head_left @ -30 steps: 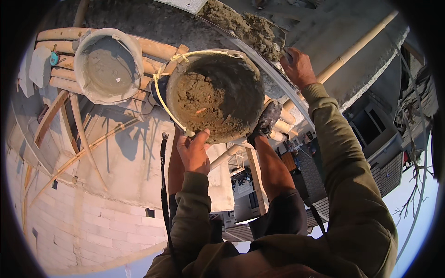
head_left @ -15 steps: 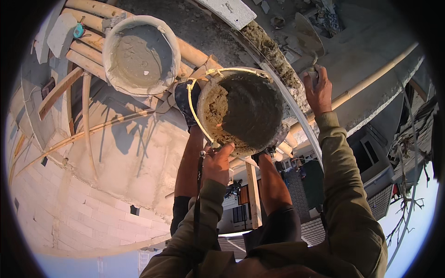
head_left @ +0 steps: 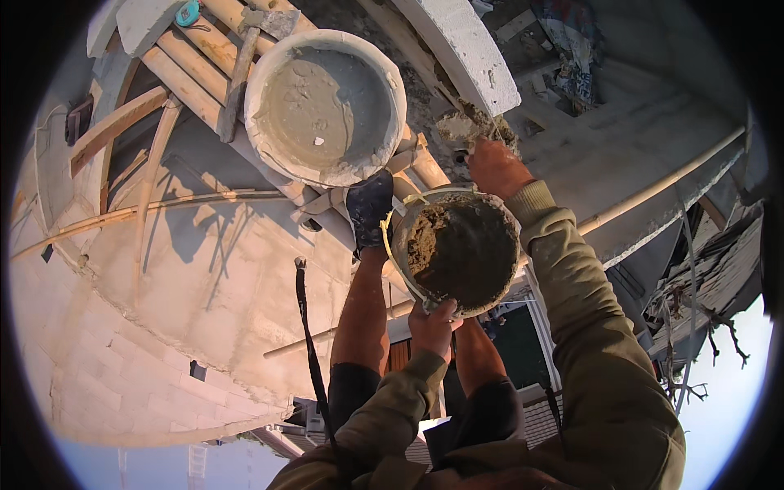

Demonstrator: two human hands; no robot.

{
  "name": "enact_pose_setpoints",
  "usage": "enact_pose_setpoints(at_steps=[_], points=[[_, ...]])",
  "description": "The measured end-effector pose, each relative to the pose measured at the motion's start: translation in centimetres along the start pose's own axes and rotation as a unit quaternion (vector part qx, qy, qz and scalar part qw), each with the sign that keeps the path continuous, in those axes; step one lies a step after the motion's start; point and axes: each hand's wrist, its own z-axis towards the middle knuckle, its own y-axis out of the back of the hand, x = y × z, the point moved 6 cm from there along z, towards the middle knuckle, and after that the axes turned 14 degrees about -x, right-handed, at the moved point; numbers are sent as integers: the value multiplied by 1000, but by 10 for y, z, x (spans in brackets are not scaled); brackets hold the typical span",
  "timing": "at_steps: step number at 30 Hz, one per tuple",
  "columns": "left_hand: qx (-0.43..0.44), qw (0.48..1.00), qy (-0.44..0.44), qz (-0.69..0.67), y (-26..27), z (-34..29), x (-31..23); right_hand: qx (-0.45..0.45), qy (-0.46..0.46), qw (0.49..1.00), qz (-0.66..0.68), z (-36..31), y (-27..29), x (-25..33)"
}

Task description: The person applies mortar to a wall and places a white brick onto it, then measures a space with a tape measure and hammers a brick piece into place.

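Note:
My left hand [head_left: 433, 328] is closed on the near rim of a bucket [head_left: 514, 253], which is tilted between my legs. Wet brown mortar [head_left: 428, 237] clings to the bucket's left inner side, and a pale yellow handle [head_left: 395, 260] hangs along its left. Just beyond the bucket's far rim, my right hand [head_left: 496, 169] is wrapped round a trowel [head_left: 457, 128]. Its mortar-smeared blade sits low over the top of the wall, by the end of a white block [head_left: 461, 51]. The trowel's grip is mostly hidden in my fist.
A larger bucket [head_left: 395, 86] of grey wet mortar stands on bamboo poles [head_left: 189, 67] at the far left. Beside it lie a hammer [head_left: 238, 86] and a turquoise tape measure [head_left: 188, 13]. My dark shoe [head_left: 369, 208] rests near the poles. Lower ground and roofs show beneath.
My right hand has brought the trowel leftward to the wall top by the white block. The held bucket has come nearer to me, with my left hand still on its rim. The view has shifted.

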Motion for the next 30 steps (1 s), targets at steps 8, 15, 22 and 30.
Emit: enact_pose_setpoints(at_steps=[8, 15, 22, 30], points=[[-19, 1000, 21, 14, -5, -1, -22, 164, -118, 973, -108, 106, -91, -14], [-4, 998, -66, 8, -13, 3, -46, 250, 113, 886, -374, 129, -124, -35], [-13, 995, -99, -12, -13, 8, -49, 272, 157, 864, -393, 157, -136, -42], [-42, 992, -109, -46, -6, 17, -52, 155, -74, 977, -124, 196, -77, 25]])
